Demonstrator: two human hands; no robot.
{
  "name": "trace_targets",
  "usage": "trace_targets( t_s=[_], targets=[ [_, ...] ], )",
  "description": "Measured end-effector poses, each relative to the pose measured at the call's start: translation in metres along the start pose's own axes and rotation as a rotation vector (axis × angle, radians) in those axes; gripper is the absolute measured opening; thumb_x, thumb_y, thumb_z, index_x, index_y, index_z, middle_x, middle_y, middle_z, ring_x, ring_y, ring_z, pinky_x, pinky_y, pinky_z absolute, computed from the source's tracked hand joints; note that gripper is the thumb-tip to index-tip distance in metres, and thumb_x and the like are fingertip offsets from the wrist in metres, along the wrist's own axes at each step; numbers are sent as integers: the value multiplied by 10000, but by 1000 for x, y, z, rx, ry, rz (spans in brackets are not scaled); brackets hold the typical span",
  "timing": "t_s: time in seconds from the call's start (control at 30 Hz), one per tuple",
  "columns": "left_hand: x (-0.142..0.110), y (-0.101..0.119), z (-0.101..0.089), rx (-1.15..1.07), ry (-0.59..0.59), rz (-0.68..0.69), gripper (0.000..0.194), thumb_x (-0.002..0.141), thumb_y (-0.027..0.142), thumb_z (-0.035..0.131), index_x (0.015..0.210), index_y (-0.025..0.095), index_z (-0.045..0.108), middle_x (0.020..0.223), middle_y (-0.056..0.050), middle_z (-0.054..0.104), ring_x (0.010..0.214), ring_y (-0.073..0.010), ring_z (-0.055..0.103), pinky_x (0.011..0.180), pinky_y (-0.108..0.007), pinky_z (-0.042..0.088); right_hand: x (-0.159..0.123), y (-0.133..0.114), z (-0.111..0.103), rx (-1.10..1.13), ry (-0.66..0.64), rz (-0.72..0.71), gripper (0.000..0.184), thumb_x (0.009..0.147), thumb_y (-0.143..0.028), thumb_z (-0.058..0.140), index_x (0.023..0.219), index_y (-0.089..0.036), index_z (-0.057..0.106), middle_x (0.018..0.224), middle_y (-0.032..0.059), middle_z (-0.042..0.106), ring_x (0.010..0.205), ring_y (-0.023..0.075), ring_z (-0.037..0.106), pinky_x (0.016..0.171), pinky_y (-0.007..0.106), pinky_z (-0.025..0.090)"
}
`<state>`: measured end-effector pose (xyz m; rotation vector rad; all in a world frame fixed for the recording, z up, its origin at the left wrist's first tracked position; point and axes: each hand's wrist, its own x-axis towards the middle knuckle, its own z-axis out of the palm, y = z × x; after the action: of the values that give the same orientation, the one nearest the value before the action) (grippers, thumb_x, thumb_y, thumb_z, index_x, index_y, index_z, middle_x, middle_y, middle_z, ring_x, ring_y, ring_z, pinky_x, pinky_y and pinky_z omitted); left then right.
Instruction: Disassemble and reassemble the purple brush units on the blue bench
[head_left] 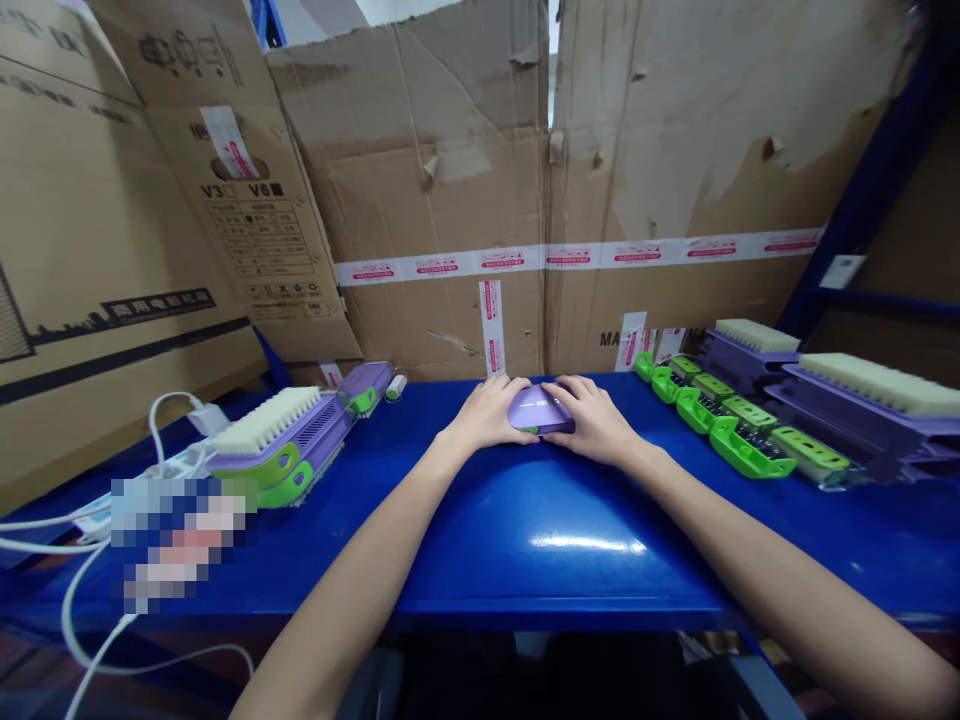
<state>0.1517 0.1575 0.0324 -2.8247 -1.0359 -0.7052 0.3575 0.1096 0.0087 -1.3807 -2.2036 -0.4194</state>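
Both hands meet over a rounded purple plastic casing [538, 408] with pale lettering on top and a bit of green at its lower edge. It rests on or just above the blue tabletop [525, 530]; the gap cannot be made out. My left hand [489, 412] grips the casing's left side, its thumb along the near edge. Around the right side, my right hand [592, 418] is closed, fingers over the top and thumb near the front. The casing's ends are partly hidden by my fingers.
On the left lie purple-and-green pieces topped by a cream ribbed sponge [270, 418], beside a power strip with white cables [82, 620]. At right stand purple housings with cream sponges [885, 385], bright green clips [742, 450] and clear-green parts [810, 452]. Cardboard [435, 200] walls the back.
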Motion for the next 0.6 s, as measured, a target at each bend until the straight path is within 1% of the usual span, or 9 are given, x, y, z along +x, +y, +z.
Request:
trace_targets(
  t_s=[0.6],
  targets=[
    [-1,3,-1,55,0,-1,761,581,542,758,1211,229,466,1105,-75,540,1034,-280,500,834,-391,433,0,0,-2,36,-21,7,687,733,-416,647,1351,-219,419,1321,149,451,1205,325,397,907,475,413]
  ],
)
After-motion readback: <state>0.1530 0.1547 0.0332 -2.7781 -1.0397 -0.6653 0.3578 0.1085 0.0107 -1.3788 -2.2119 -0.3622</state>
